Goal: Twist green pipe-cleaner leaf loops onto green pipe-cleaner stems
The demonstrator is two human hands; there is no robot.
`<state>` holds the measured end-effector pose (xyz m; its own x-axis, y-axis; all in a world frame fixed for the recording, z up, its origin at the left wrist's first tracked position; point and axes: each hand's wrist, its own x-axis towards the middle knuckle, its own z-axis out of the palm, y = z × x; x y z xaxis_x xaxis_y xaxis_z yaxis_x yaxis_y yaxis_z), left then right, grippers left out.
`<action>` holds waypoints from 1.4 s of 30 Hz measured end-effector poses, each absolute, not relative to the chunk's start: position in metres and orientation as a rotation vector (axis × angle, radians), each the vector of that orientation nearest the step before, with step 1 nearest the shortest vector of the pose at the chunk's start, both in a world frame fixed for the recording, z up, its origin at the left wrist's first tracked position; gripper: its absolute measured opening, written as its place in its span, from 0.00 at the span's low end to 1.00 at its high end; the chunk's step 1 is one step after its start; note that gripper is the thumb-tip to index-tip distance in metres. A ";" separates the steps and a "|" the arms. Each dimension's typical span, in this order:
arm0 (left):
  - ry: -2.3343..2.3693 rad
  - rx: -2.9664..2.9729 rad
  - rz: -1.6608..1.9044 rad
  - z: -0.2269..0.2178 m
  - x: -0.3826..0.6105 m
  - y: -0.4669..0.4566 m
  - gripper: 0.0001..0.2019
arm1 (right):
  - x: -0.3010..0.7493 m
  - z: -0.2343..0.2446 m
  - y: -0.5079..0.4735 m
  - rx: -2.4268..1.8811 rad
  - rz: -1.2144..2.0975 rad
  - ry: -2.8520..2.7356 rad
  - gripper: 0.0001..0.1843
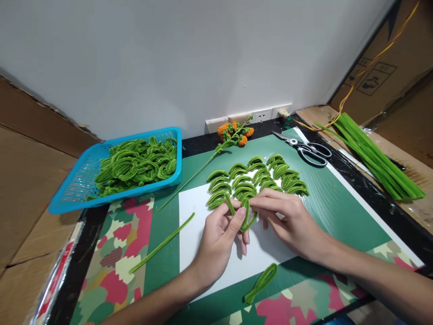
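Note:
A green fuzzy pipe cleaner (246,221), bent into loops, is held between my two hands above a white sheet (192,234). My left hand (221,232) pinches it between thumb and fingers. The fingertips of my right hand (286,214) close on the upper right of the same piece. Just beyond my fingers lie rows of curved green pipe cleaner leaves (243,184). A single folded loop (261,283) rests near the front edge, and one straight green stem (162,243) lies to the left of my left hand.
A blue basket (115,201) full of green looped pieces stands at the left. An orange-flowered stem (233,135) lies at the back. Open scissors (304,148) and a bundle of green pipe cleaners (379,158) are to the right. A yellow cable (352,90) runs from the wall socket.

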<state>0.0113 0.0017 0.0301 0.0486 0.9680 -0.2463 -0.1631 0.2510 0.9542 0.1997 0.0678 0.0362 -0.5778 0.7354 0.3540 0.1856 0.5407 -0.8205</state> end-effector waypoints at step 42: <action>1.235 1.092 0.959 0.025 0.012 -0.001 0.10 | 0.198 0.032 0.063 -0.951 1.331 -1.703 0.02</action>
